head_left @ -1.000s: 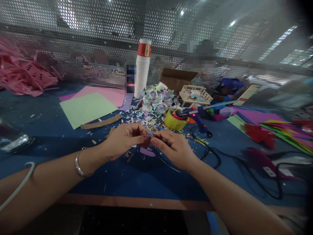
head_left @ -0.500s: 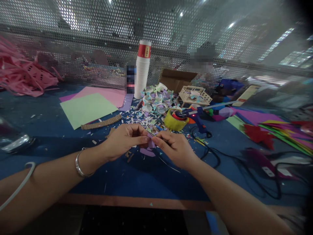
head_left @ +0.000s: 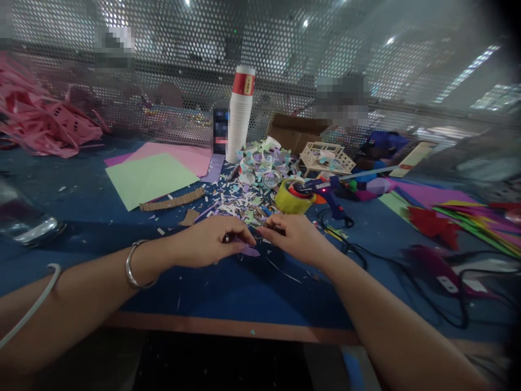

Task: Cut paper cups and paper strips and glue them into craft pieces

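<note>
My left hand is low over the table, thumb and fingers closing at a piece of purple paper. Part of that paper is hidden under the fingertips. Just to its right, my right hand has its fingers curled in and the thumb forward; anything in its pinch is too small and dark to make out. Both hands are slightly apart. Beyond them lies a heap of white and purple paper scraps. A blue glue gun with a lit red light rests on a roll of yellow tape.
Small decorated paper rings pile up before a stack of paper cups. Green paper and a corrugated cardboard strip lie left. Black cable loops at right. A glass stands far left.
My hands have drawn apart from a shared pinch on purple paper. The left hand has tipped down toward the table, and the right has moved a little to the right.
</note>
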Demonstrator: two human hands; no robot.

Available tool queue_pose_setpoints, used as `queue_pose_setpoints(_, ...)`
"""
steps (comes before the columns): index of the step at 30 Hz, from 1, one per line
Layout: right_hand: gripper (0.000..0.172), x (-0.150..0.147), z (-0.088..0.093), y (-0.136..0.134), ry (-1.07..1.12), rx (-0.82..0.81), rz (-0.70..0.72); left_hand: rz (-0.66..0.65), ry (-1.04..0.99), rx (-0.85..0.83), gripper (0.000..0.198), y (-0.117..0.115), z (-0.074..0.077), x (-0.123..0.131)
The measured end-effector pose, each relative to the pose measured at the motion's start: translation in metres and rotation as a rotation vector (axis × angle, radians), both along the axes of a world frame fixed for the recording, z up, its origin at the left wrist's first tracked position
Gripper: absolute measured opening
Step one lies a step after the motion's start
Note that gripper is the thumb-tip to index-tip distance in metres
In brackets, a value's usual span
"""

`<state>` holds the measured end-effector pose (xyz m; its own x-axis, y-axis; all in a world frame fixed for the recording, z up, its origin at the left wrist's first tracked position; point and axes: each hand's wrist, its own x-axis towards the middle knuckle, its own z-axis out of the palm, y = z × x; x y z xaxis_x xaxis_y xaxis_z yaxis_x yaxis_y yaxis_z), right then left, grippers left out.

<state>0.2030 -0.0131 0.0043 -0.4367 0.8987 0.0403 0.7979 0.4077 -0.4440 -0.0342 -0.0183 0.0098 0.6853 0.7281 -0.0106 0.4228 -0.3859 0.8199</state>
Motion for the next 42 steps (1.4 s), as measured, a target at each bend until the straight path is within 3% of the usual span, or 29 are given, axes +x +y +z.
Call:
queue_pose_setpoints(7, 0.036, -0.003, -0.003, -0.003, -0.249, 0.011, 0.015, 0.164, 0.117, 0.460, 0.020, 0.019, -0.008, -0.011)
queue_pose_setpoints(13, 0.037, -0.001, -0.003, -0.005, -0.334, 0.039, 0.000, 0.383, 0.146, 0.513, 0.020, 0.048, -0.013, -0.034)
queue_pose_setpoints(21, 0.036, -0.003, -0.001, -0.009, -0.381, 0.041, 0.030, 0.513, 0.215, 0.555, 0.018, 0.070, -0.016, -0.058)
queue_pose_setpoints(32, 0.037, 0.006, 0.002, -0.006, -0.439, -0.015, 0.002, 0.483, 0.395, 0.390, 0.026, 0.080, -0.012, -0.082)
queue_pose_setpoints(35, 0.038, 0.009, 0.001, -0.005, -0.442, 0.009, -0.003, 0.390, 0.470, 0.383, 0.024, 0.078, -0.009, -0.082)
queue_pose_setpoints(39, 0.042, 0.010, 0.003, -0.005, -0.486, -0.005, 0.003, 0.174, 0.572, 0.253, 0.030, 0.077, -0.003, -0.084)
queue_pose_setpoints(42, 0.042, 0.010, 0.007, -0.006, -0.530, -0.025, -0.002, 0.107, 0.627, 0.215, 0.030, 0.077, 0.001, -0.086)
